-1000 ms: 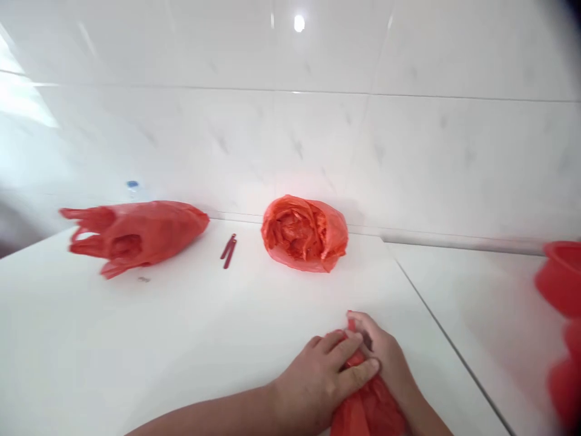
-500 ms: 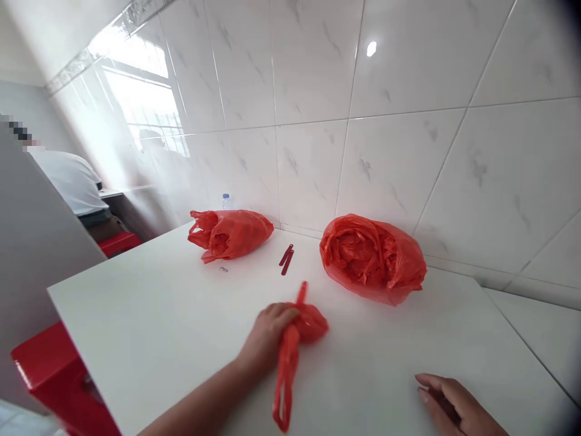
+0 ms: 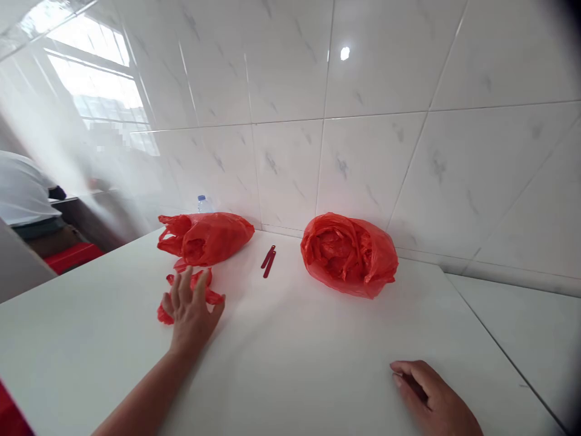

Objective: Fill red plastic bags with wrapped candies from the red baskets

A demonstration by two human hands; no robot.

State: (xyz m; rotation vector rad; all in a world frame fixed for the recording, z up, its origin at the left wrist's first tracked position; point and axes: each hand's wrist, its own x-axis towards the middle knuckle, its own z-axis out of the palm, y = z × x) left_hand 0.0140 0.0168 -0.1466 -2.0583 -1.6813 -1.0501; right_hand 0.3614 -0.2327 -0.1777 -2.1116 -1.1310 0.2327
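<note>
My left hand (image 3: 193, 318) is spread over a small crumpled red plastic bag (image 3: 166, 313), with its fingers apart and touching the bag. Part of that bag is hidden under the hand. Just behind it lies a larger bundled red plastic bag (image 3: 218, 237), its handles loose at the left end. At the lower right, my right hand (image 3: 431, 396) rests near the white table (image 3: 290, 369), loosely curled, with a small gap between thumb and forefinger. I see nothing in it. Another rolled-up red plastic bag (image 3: 347, 257) sits against the wall.
Two thin dark red strips (image 3: 269, 261) lie between the large bags. A blue-capped clear bottle (image 3: 203, 204) stands behind the left bag. White marbled tiles (image 3: 290, 157) back the table. A person in a white top (image 3: 22, 188) is at the far left, beside a red stool (image 3: 72, 257).
My left hand has carried the small red bag left to the front of the left bundle and opened its fingers. The view has swung right. My right hand stays loosely curled.
</note>
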